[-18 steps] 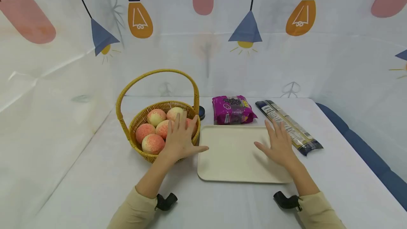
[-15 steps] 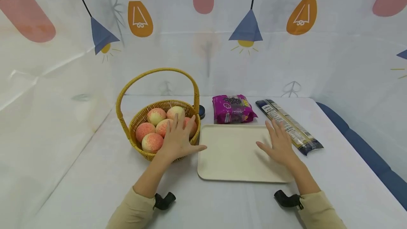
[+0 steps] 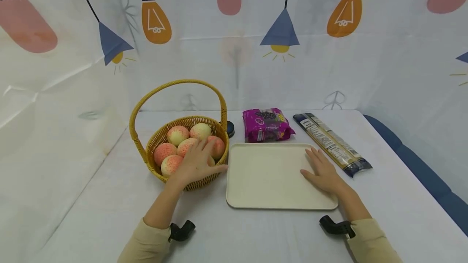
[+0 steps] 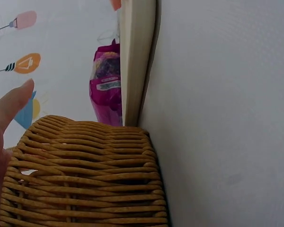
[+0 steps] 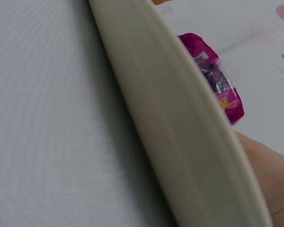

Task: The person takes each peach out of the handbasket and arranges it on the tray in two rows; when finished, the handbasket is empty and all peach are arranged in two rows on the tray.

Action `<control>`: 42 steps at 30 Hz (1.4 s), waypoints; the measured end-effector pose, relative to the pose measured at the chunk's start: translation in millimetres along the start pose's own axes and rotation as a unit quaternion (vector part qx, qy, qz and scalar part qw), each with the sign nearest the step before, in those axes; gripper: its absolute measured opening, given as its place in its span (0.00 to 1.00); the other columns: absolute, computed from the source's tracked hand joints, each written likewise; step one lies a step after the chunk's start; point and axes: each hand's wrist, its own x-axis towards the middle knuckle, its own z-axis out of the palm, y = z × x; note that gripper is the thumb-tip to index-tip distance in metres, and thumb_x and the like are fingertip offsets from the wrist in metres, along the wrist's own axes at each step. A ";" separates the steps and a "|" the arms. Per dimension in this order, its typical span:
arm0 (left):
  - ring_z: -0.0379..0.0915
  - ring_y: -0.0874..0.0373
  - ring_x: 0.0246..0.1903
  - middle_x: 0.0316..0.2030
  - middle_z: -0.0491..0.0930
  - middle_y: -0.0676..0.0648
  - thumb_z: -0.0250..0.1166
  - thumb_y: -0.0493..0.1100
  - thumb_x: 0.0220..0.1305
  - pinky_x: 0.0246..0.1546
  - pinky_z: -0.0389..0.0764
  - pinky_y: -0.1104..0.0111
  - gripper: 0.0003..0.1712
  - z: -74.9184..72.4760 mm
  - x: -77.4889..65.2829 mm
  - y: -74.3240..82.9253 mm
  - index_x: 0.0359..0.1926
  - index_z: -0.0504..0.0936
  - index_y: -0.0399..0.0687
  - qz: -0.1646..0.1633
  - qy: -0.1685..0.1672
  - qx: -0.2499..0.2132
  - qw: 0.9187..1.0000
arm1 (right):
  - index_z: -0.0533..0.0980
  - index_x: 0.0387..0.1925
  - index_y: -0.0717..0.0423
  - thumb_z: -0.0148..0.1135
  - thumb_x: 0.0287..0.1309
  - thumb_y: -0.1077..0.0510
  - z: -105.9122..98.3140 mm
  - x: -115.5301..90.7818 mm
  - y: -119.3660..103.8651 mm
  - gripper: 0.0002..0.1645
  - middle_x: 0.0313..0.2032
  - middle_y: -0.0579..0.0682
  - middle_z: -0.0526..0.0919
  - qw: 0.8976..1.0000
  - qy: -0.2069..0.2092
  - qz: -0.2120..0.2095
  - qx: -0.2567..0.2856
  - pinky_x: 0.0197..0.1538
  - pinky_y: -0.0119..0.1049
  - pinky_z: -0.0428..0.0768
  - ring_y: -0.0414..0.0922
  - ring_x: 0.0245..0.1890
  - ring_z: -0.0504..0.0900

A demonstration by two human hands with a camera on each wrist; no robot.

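My left hand [image 3: 197,166] is over the near right side of a woven basket [image 3: 199,184], fingers spread above the fruit and thumb pointing right. Several peaches [image 3: 178,135] fill this basket, one partly hidden by the hand. In the left wrist view the basket's woven side [image 4: 85,175] is close up, with a finger [image 4: 12,106] at its left. My right hand [image 3: 323,175] lies low over the right side of a cream tray [image 3: 268,177], its fingers extended and apart. From the right wrist view, the tray's edge [image 5: 165,104] hides most of that hand.
A purple snack bag [image 3: 267,126] lies behind the tray. To its right is a long blue-and-gold packet [image 3: 332,145], slanting toward the right. A black round object [image 3: 230,129] shows beside the basket. A blue seat [image 3: 420,167] runs along the table's right edge.
My left hand has moved left and a little lower at the basket. The right hand has shifted slightly right and sunk closer to the tray. Basket and tray look unmoved.
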 end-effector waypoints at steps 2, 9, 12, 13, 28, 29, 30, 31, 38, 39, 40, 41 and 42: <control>0.51 0.41 0.63 0.60 0.64 0.37 0.54 0.73 0.52 0.60 0.51 0.45 0.53 -1.9 4.0 -2.8 0.68 0.55 0.43 0.006 0.000 -0.010 1.000 | 0.54 0.66 0.67 0.57 0.57 0.46 0.1 -0.5 2.0 0.44 0.65 0.69 0.50 1.000 -0.001 0.003 0.000 0.56 0.69 0.48 0.68 0.64 0.45; 0.56 0.43 0.62 0.63 0.60 0.38 0.54 0.62 0.61 0.60 0.43 0.41 0.43 -5.6 20.9 -11.6 0.68 0.55 0.41 0.002 -0.012 -0.018 1.000 | 0.52 0.67 0.63 0.55 0.59 0.44 2.5 -0.9 6.1 0.44 0.66 0.69 0.47 1.000 -0.007 0.017 0.014 0.58 0.66 0.46 0.67 0.65 0.44; 0.58 0.43 0.61 0.62 0.63 0.39 0.55 0.59 0.62 0.60 0.45 0.42 0.39 -3.7 27.6 -15.6 0.66 0.59 0.42 0.003 -0.019 0.004 1.000 | 0.52 0.68 0.62 0.54 0.59 0.43 3.9 -2.2 5.7 0.43 0.66 0.70 0.45 1.000 -0.007 0.022 0.019 0.59 0.65 0.46 0.68 0.65 0.44; 0.59 0.44 0.61 0.61 0.64 0.39 0.56 0.58 0.61 0.60 0.46 0.42 0.38 -2.8 29.3 -16.6 0.66 0.61 0.42 0.003 -0.019 0.011 1.000 | 0.52 0.68 0.62 0.54 0.60 0.43 4.3 -2.4 5.2 0.43 0.66 0.70 0.46 1.000 -0.006 0.021 0.019 0.59 0.65 0.46 0.68 0.64 0.44; 0.68 0.52 0.52 0.52 0.73 0.46 0.65 0.50 0.52 0.49 0.71 0.57 0.28 -10.7 59.5 -41.6 0.55 0.75 0.49 0.128 -0.064 0.020 0.990 | 0.53 0.67 0.62 0.54 0.60 0.44 2.9 -3.1 -0.8 0.42 0.66 0.69 0.47 1.000 0.000 0.019 0.019 0.59 0.65 0.47 0.68 0.64 0.46; 0.67 0.53 0.52 0.52 0.73 0.47 0.65 0.50 0.52 0.50 0.70 0.58 0.27 -11.3 62.0 -43.6 0.54 0.75 0.50 0.142 -0.073 0.020 0.987 | 0.54 0.67 0.62 0.54 0.60 0.44 2.6 -3.6 -0.8 0.42 0.66 0.69 0.47 1.000 0.001 0.019 0.018 0.59 0.65 0.47 0.68 0.64 0.46; 0.67 0.54 0.53 0.52 0.73 0.48 0.64 0.50 0.53 0.51 0.70 0.59 0.26 -11.2 64.1 -45.1 0.54 0.76 0.51 0.154 -0.081 0.024 0.984 | 0.54 0.67 0.62 0.54 0.60 0.44 2.3 -4.3 -1.0 0.42 0.66 0.69 0.47 1.000 0.000 0.020 0.019 0.59 0.65 0.47 0.68 0.64 0.47; 0.66 0.55 0.53 0.52 0.73 0.49 0.64 0.50 0.53 0.52 0.69 0.60 0.25 -10.3 65.6 -45.7 0.54 0.76 0.52 0.163 -0.088 0.026 0.982 | 0.54 0.67 0.62 0.54 0.60 0.44 2.4 -5.0 -1.0 0.42 0.66 0.69 0.47 1.000 0.000 0.020 0.019 0.59 0.65 0.48 0.68 0.64 0.47; 0.71 0.50 0.39 0.41 0.74 0.44 0.67 0.47 0.46 0.38 0.74 0.60 0.26 -1.8 71.4 -26.4 0.48 0.74 0.47 0.191 -0.090 0.097 0.973 | 0.56 0.66 0.62 0.55 0.59 0.45 3.5 -8.1 -0.4 0.40 0.66 0.69 0.49 1.000 0.012 0.019 0.021 0.58 0.65 0.50 0.68 0.63 0.50; 0.72 0.49 0.37 0.39 0.74 0.43 0.68 0.46 0.44 0.37 0.74 0.60 0.27 -1.2 71.8 -22.8 0.48 0.72 0.46 0.185 -0.091 0.106 0.973 | 0.56 0.66 0.62 0.55 0.59 0.45 3.8 -7.7 -0.4 0.40 0.66 0.69 0.49 0.999 0.013 0.018 0.024 0.58 0.65 0.50 0.68 0.63 0.50; 0.71 0.48 0.36 0.39 0.73 0.42 0.68 0.46 0.43 0.36 0.74 0.59 0.29 -0.8 72.0 -20.2 0.48 0.70 0.46 0.176 -0.094 0.118 0.973 | 0.56 0.66 0.62 0.55 0.59 0.45 4.0 -7.2 -0.4 0.40 0.66 0.69 0.49 0.999 0.015 0.017 0.026 0.58 0.65 0.50 0.68 0.63 0.50; 0.71 0.47 0.37 0.39 0.72 0.42 0.69 0.46 0.42 0.36 0.74 0.59 0.31 -0.6 72.1 -17.9 0.49 0.69 0.46 0.164 -0.096 0.123 0.974 | 0.56 0.66 0.62 0.55 0.59 0.45 3.8 -6.7 -0.4 0.40 0.66 0.68 0.49 0.999 0.016 0.017 0.028 0.58 0.65 0.49 0.68 0.63 0.50; 0.71 0.47 0.37 0.39 0.72 0.41 0.70 0.46 0.42 0.36 0.74 0.59 0.32 -0.4 72.4 -16.5 0.50 0.68 0.46 0.158 -0.095 0.126 0.975 | 0.56 0.67 0.61 0.55 0.59 0.45 3.5 -6.3 -0.5 0.40 0.66 0.68 0.48 0.999 0.017 0.017 0.029 0.57 0.66 0.49 0.68 0.63 0.50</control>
